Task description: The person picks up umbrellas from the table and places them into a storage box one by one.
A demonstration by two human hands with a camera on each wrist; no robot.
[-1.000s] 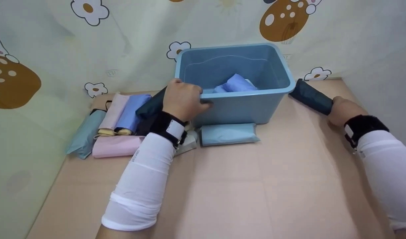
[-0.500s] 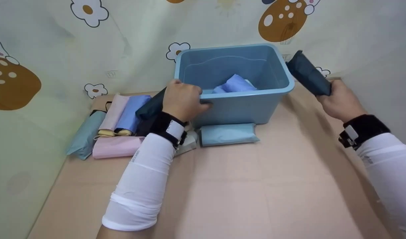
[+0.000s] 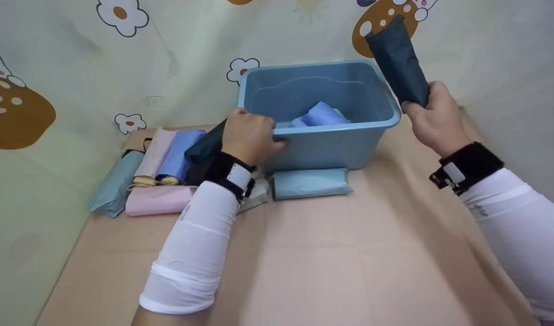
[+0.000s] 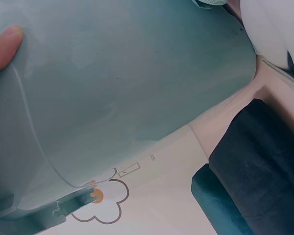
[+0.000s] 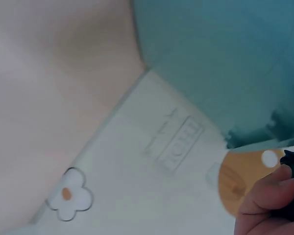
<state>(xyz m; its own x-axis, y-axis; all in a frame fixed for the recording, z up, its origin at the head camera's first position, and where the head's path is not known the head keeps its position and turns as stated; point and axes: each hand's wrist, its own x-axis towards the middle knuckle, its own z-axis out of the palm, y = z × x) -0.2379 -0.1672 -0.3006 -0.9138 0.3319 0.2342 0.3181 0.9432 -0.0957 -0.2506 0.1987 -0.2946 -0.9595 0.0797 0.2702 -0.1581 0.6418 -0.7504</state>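
A blue plastic bin stands against the wall with a folded blue-violet cloth item inside. My left hand grips its near left rim; in the left wrist view its thumb lies on the bin wall. My right hand holds a dark teal rolled fabric bundle by its lower end. The bundle is raised and tilted, beside the bin's right rim. In the right wrist view only part of the right hand and a bit of the bundle show. A light teal packet lies before the bin.
Left of the bin lie rolled bundles: light teal, pale pink, blue, pink and dark teal. A pale item is partly behind the left wrist. A patterned wall covering rises behind the table.
My right hand has lifted the dark teal bundle from the table at the bin's right, moving it up and leftward to rim height. The left hand and bin have stayed nearly still.
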